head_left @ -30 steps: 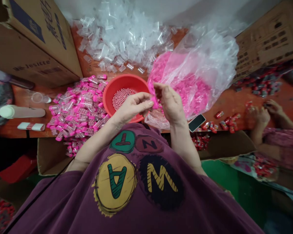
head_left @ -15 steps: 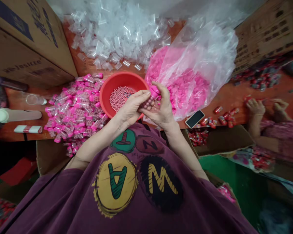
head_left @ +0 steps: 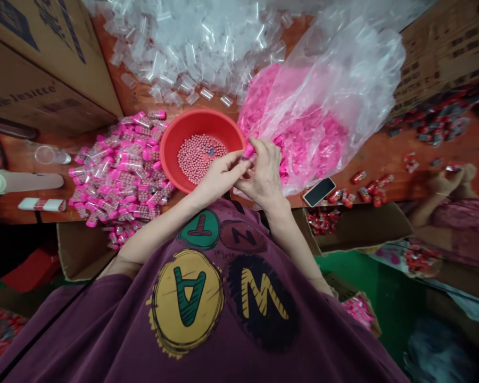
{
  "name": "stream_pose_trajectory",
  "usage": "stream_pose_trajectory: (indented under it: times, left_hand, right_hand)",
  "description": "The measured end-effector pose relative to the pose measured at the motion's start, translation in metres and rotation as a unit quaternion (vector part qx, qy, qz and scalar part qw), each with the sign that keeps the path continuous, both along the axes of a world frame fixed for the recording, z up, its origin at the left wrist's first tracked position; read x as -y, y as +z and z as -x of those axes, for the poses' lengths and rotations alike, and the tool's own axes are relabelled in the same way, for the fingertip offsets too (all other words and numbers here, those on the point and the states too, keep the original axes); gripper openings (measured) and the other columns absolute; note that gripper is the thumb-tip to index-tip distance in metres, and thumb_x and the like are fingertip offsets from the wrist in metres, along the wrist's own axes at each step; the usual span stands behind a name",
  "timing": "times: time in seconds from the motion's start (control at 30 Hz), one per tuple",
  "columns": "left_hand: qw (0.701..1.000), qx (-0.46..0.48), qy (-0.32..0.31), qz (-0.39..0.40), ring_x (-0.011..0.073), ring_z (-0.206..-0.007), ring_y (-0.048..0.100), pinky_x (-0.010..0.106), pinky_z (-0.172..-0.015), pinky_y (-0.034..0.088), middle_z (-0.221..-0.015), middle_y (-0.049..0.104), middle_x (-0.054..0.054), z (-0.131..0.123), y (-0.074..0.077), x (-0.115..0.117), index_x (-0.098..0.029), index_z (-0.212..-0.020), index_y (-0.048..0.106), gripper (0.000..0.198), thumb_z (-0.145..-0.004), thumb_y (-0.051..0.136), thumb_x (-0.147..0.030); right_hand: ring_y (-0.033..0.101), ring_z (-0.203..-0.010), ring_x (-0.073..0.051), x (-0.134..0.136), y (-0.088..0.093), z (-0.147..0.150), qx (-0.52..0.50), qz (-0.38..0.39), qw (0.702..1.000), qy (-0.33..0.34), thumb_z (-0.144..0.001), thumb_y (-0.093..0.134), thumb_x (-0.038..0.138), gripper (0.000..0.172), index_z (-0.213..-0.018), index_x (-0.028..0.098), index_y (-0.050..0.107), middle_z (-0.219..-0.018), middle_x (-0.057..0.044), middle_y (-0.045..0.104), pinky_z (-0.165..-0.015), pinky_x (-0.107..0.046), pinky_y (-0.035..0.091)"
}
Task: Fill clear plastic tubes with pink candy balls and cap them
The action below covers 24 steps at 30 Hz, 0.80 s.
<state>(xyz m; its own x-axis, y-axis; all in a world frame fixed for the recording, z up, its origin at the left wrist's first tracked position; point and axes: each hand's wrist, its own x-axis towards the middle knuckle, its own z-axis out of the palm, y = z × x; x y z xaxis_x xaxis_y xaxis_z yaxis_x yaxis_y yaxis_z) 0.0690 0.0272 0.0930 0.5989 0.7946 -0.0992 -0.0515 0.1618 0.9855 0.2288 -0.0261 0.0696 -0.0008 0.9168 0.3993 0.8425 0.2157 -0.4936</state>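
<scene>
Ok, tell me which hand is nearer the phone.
Right. The right hand is to the phone's left, not touching it; the left hand is farther away, at the red bowl's near side.

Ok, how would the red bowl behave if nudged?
The red bowl looks like thin, smooth plastic, so it may slide readily and flex slightly. The pink beads inside look loose and round, so they'd probably roll and shift.

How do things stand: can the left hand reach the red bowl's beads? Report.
Likely yes: the left hand, though busy at a pink cap, is close by, and the open red bowl leaves the beads exposed.
</scene>
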Motion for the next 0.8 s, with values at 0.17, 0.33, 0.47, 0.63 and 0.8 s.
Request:
stream_pose_trajectory:
  times: [0.17, 0.33, 0.47, 0.63, 0.8]
  left_hand:
    - [0.998, 0.006, -0.008, 0.062, 0.0153, -0.088, 0.066, 0.028, -0.084, 0.055, -0.094, 0.073, 0.004, 0.007, 0.003, 0.000, -0.015, -0.100, 0.072, 0.037, -0.103, 0.066, -0.052]
    - [0.995, -0.059, 0.046, 0.072, 0.0135, -0.081, 0.060, 0.026, -0.076, 0.048, -0.086, 0.068, 0.001, 0.012, -0.012, 0.007, -0.016, -0.088, 0.067, 0.028, -0.107, 0.059, -0.035]
    - [0.984, -0.097, 0.085, 0.121, 0.0136, -0.079, 0.058, 0.027, -0.077, 0.048, -0.081, 0.065, 0.000, 0.017, -0.031, 0.014, -0.016, -0.083, 0.065, 0.024, -0.104, 0.060, -0.026]
    - [0.967, -0.036, 0.148, 0.204, 0.0145, -0.083, 0.064, 0.028, -0.085, 0.055, -0.084, 0.069, 0.001, 0.022, -0.050, 0.020, -0.018, -0.089, 0.069, 0.020, -0.104, 0.064, -0.029]
    - [0.957, 0.042, 0.160, 0.237, 0.0149, -0.094, 0.069, 0.028, -0.095, 0.058, -0.095, 0.074, 0.002, 0.023, -0.050, 0.021, -0.017, -0.101, 0.073, 0.017, -0.105, 0.065, -0.031]
  right_hand:
    - [0.059, -0.128, -0.038, -0.006, 0.010, 0.006, 0.082, 0.075, 0.994, -0.010, -0.096, 0.065, 0.051, 0.063, -0.146, 0.013, 0.055, -0.135, -0.019, 0.061, -0.113, -0.067, 0.051]
    - [0.058, -0.114, -0.035, -0.014, -0.009, 0.013, 0.109, 0.118, 0.986, 0.036, -0.094, 0.059, 0.038, 0.038, -0.121, 0.012, 0.062, -0.113, -0.015, 0.061, -0.106, -0.062, 0.051]
    - [0.057, -0.108, -0.034, -0.010, -0.029, 0.028, 0.106, 0.163, 0.980, 0.041, -0.092, 0.060, 0.034, 0.032, -0.115, 0.012, 0.062, -0.108, -0.016, 0.060, -0.101, -0.059, 0.051]
    - [0.056, -0.117, -0.037, -0.005, -0.029, 0.040, 0.077, 0.189, 0.977, 0.060, -0.093, 0.061, 0.036, 0.051, -0.136, 0.010, 0.057, -0.123, -0.020, 0.061, -0.105, -0.063, 0.050]
    - [0.054, -0.130, -0.039, -0.009, -0.023, 0.033, 0.051, 0.188, 0.977, 0.086, -0.090, 0.067, 0.040, 0.070, -0.151, 0.015, 0.045, -0.138, -0.019, 0.057, -0.113, -0.065, 0.048]
